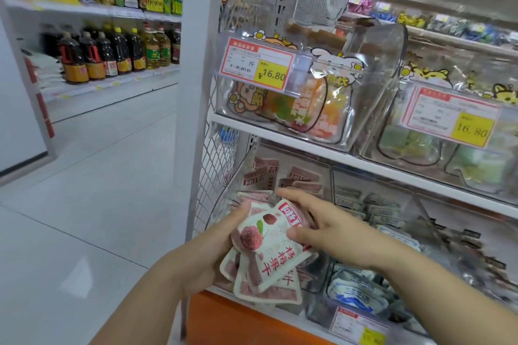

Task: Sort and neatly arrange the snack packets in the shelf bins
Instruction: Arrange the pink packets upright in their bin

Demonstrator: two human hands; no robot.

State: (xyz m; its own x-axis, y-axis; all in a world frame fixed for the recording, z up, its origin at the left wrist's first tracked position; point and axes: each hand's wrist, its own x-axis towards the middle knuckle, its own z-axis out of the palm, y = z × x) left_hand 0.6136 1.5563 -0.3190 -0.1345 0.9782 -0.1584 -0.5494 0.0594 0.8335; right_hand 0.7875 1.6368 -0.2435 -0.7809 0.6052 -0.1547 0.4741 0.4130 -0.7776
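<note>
My left hand (215, 244) grips a stack of several white-and-pink snack packets (266, 258) printed with red fruit, held in front of the lower left clear bin (224, 199). My right hand (314, 221) lies over the top of the stack, with its thumb pressed on the front packet and its fingers curled behind the upper edge. More of the same pink packets (283, 176) lie inside that bin. The bin to the right holds grey-white packets (378, 210), and blue-white packets (350, 291) lie lower down.
The shelf above carries clear bins with colourful sweets (302, 109) and green sweets (420, 143), each with a red and yellow price tag (258, 64). A wire mesh panel (218, 159) closes the rack's left end. Bottles of oil and sauce (112, 56) fill shelves across the tiled aisle.
</note>
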